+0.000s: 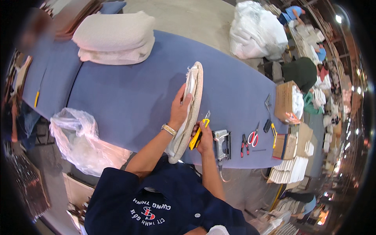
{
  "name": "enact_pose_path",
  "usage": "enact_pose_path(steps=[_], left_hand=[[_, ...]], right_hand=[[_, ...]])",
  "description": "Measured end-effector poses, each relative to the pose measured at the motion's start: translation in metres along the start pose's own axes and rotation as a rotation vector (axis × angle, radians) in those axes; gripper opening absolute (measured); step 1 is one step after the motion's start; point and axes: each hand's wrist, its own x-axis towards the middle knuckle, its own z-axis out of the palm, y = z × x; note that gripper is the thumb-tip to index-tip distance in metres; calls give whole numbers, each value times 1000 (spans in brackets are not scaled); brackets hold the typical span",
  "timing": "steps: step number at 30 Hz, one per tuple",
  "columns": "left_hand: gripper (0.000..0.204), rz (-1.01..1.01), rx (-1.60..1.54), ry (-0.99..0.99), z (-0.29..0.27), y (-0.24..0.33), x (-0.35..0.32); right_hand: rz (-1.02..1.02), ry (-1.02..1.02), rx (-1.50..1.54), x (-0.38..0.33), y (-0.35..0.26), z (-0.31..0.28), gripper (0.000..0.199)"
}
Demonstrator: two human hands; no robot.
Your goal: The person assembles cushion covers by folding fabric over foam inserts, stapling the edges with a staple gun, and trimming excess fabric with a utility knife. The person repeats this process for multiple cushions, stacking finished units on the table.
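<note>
My left hand (pixel 180 111) grips a long, flat upholstered pad (pixel 197 94), held up on its edge over the blue table (pixel 129 102). The pad has beige woven fabric with a frayed edge at its far end, and a white layer shows on its left side. In my right hand (pixel 205 141) is a yellow utility knife (pixel 194 141), its blade out and pointing away from me, close beside the pad. Part of my right fingers is hidden behind the knife and pad. Just right of that hand lies a silver staple gun (pixel 221 144) with a hose.
Red-handled pliers (pixel 244 147), scissors (pixel 253 138) and another yellow knife (pixel 274 134) lie on the right. Folded beige fabric (pixel 115 37) is piled at the far left. A plastic bag (pixel 80 141) hangs at the near left edge. A cardboard box (pixel 283 98) stands at the right end.
</note>
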Motion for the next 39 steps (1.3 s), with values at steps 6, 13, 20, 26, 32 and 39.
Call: enact_pose_path(steps=[6, 13, 20, 26, 32, 39], left_hand=[[75, 98, 855, -104, 55, 27, 12], [39, 318, 996, -13, 75, 32, 96], [20, 62, 222, 61, 58, 10, 99], [23, 73, 84, 33, 48, -3, 101], [42, 325, 667, -11, 60, 23, 97], [38, 100, 1027, -215, 70, 52, 105]], right_hand=[[-33, 136, -202, -10, -29, -15, 36], [-171, 124, -266, -45, -21, -39, 52], [-146, 39, 322, -32, -75, -27, 55], [-524, -237, 177, 16, -121, -5, 64], [-792, -120, -122, 62, -132, 2, 54], [-785, 101, -394, 85, -139, 23, 38]])
